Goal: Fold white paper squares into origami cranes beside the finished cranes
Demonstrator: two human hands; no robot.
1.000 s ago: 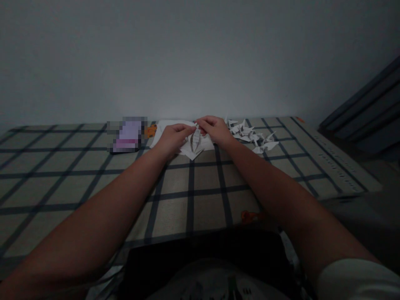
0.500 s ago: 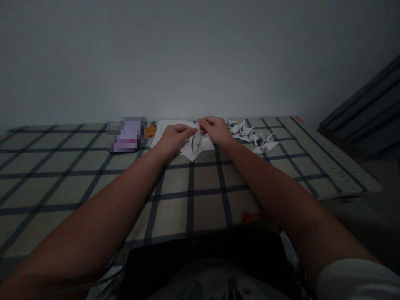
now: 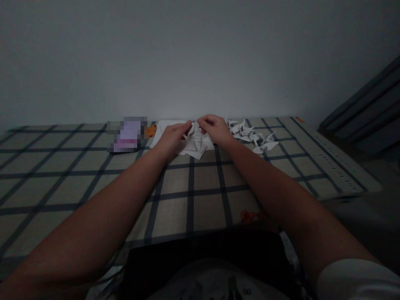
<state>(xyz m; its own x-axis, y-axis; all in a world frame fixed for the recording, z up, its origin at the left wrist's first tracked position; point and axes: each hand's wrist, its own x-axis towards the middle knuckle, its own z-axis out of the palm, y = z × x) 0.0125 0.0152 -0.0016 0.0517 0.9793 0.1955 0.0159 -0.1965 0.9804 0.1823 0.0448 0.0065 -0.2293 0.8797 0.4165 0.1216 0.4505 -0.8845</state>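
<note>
A partly folded piece of white paper, its creased flaps pointing toward me, is held up between my hands. My right hand pinches its upper tip between thumb and fingers. On the other side, my left hand is closed at the paper's left edge, the fingertips partly hidden. Beneath them lie flat white paper sheets on the checked cloth. Just right of my right hand sit several folded paper cranes in a loose cluster.
A phone with a lit screen, partly blurred out, lies to the left. The checked tablecloth covers the table, which meets a plain wall at the back. Dark folded fabric hangs at the right.
The folded paper has turned and its lower flaps have shifted slightly right and spread. My left fingertips have moved a little left and up, away from the right hand.
</note>
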